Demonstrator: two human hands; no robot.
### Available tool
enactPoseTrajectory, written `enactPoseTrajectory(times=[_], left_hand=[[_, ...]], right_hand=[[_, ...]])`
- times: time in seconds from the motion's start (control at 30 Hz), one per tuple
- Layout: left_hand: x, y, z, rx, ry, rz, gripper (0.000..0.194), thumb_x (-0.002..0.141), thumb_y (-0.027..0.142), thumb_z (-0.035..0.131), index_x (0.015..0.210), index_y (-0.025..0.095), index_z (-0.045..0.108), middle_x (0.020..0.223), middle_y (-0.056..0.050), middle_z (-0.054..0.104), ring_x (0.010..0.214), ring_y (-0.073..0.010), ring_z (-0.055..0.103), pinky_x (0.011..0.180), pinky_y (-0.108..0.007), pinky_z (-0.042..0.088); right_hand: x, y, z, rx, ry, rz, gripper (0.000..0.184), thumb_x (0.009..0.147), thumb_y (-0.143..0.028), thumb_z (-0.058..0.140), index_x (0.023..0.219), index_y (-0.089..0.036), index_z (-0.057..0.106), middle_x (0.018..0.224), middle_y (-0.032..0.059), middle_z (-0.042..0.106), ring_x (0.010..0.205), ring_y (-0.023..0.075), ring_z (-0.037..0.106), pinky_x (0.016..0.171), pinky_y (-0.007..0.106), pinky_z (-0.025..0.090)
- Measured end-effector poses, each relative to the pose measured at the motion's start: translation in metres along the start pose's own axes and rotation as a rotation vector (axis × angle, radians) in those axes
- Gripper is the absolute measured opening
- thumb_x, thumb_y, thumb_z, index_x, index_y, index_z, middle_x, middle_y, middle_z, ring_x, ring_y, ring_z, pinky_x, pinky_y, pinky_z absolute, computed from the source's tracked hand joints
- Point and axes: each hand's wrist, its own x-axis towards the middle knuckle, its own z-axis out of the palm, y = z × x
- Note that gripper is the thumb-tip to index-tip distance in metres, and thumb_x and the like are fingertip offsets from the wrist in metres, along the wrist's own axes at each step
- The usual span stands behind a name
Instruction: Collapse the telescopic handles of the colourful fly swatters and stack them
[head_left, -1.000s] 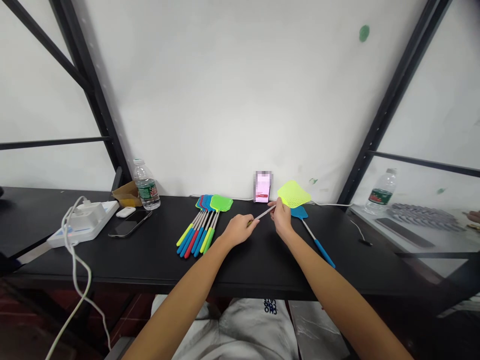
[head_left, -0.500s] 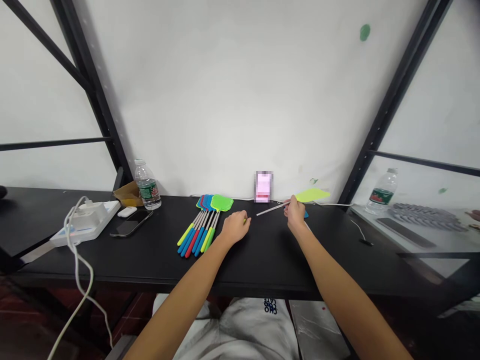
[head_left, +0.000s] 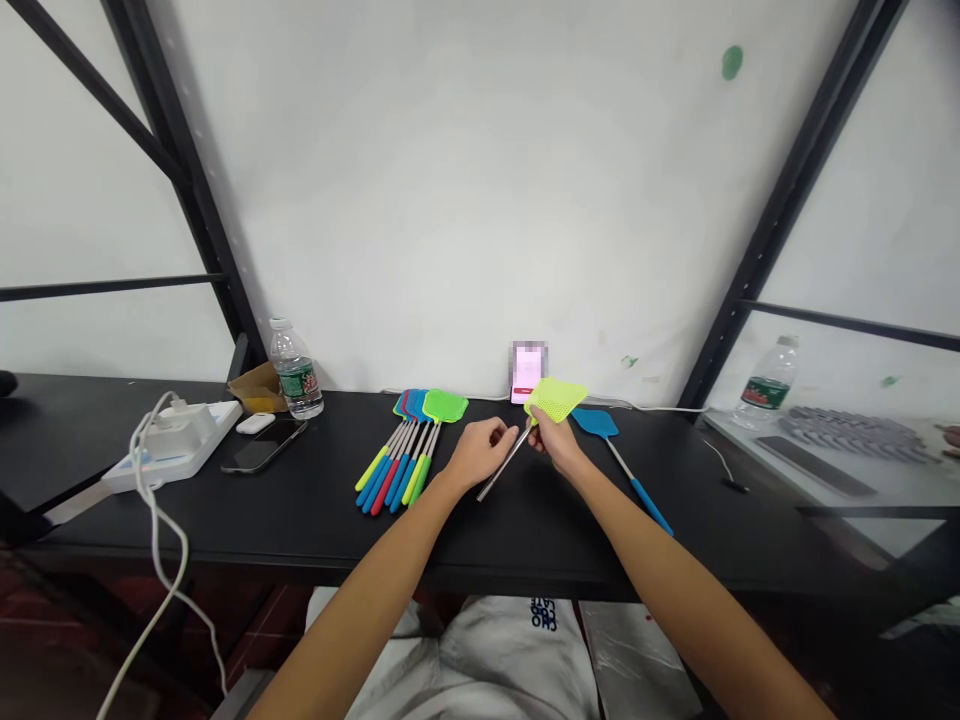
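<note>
My right hand (head_left: 555, 440) grips a yellow-green fly swatter (head_left: 561, 398) just below its head, its bare metal rod slanting down to the left. Beside that rod is my left hand (head_left: 484, 452), fingers curled and thumb toward the rod; whatever it may hold is hidden. To the right, a blue fly swatter (head_left: 596, 422) lies flat on the black table. A fanned row of fly swatters (head_left: 444, 405) with green, blue, red and yellow handles rests left of my left hand.
A phone (head_left: 529, 372) leans on the wall behind my hands. Leftward are a water bottle (head_left: 296, 375), a dark phone (head_left: 265, 447), a white case (head_left: 255, 424), a cardboard box (head_left: 257, 388) and a power strip (head_left: 180, 450). A short cable (head_left: 731, 480) lies at right.
My right hand has brought the yellow-green fly swatter left and turned it, its rod now beside my left hand. The blue fly swatter is uncovered. The yellow-green bit at my left fingers no longer shows.
</note>
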Motion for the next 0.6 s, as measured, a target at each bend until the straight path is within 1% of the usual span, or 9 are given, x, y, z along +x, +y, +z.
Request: enactPoseTrajectory(times=[0.07,0.17,0.23,0.37,0.6], left_hand=[[-0.001,0.0,0.003,-0.083,-0.062,0.0,0.037,0.09,0.046,0.048,0.074,0.016,0.063,0.067,0.0,0.062,0.061,-0.0114,0.052,0.059,-0.024,0.037],[-0.001,-0.001,0.006,-0.089,-0.093,-0.006,0.031,0.085,0.04,0.055,0.068,0.015,0.062,0.062,0.001,0.06,0.058,-0.0101,0.049,0.057,-0.022,0.035],[-0.001,-0.002,0.006,-0.08,-0.117,-0.01,0.029,0.083,0.035,0.056,0.063,0.015,0.061,0.057,0.002,0.057,0.056,-0.0096,0.048,0.055,-0.022,0.033],[0.001,-0.003,0.006,-0.081,-0.168,-0.027,0.029,0.084,0.029,0.05,0.06,0.015,0.059,0.053,0.002,0.056,0.053,-0.0091,0.045,0.054,-0.021,0.032],[0.003,-0.003,0.009,-0.087,-0.123,-0.03,0.031,0.085,0.027,0.047,0.059,0.015,0.057,0.051,0.002,0.055,0.051,-0.0085,0.044,0.052,-0.021,0.029]], right_hand=[[-0.005,0.002,0.007,-0.016,-0.083,-0.013,0.034,0.082,-0.046,0.054,0.064,-0.018,0.054,0.043,-0.0013,0.05,0.035,0.0091,0.042,0.036,0.021,0.031],[-0.009,0.005,0.013,-0.063,-0.152,-0.009,0.034,0.082,-0.046,0.056,0.064,-0.018,0.054,0.045,-0.0015,0.051,0.038,0.0095,0.045,0.036,0.02,0.032],[-0.01,0.007,0.015,-0.101,-0.147,0.017,0.033,0.081,-0.046,0.057,0.064,-0.018,0.054,0.047,-0.0017,0.051,0.039,0.0098,0.046,0.036,0.02,0.032],[-0.01,0.008,0.015,-0.148,-0.137,0.039,0.031,0.08,-0.044,0.059,0.066,-0.018,0.054,0.047,-0.0022,0.05,0.04,0.0096,0.046,0.036,0.02,0.032],[-0.01,0.002,0.015,-0.091,-0.156,0.021,0.03,0.077,-0.044,0.062,0.067,-0.018,0.052,0.046,-0.0047,0.047,0.039,0.0081,0.042,0.037,0.019,0.03]])
